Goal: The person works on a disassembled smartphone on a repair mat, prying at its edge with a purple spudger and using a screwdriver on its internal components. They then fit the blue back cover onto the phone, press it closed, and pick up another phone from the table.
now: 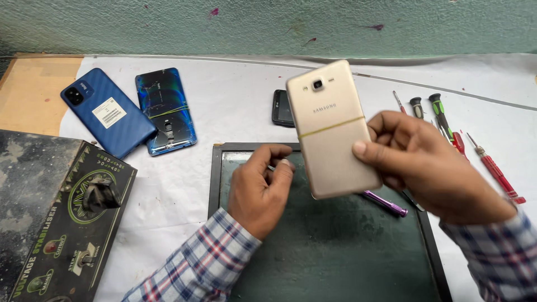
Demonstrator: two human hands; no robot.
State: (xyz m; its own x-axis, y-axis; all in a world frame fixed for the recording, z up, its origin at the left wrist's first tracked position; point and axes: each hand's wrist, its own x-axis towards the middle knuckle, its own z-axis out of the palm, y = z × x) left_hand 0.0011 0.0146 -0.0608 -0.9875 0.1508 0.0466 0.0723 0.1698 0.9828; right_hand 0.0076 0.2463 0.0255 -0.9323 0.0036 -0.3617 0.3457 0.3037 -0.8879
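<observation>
A white rectangular sticker label with dark print (pixel 108 113) sits on the back of a blue ribbed plastic phone (pixel 106 111) lying at the far left of the white-covered table (pixel 235 95), tilted slightly off square.

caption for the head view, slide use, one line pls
Right hand holds a gold phone back-up over a dark mat; left hand rests closed on it, two blue phones aside.
</observation>
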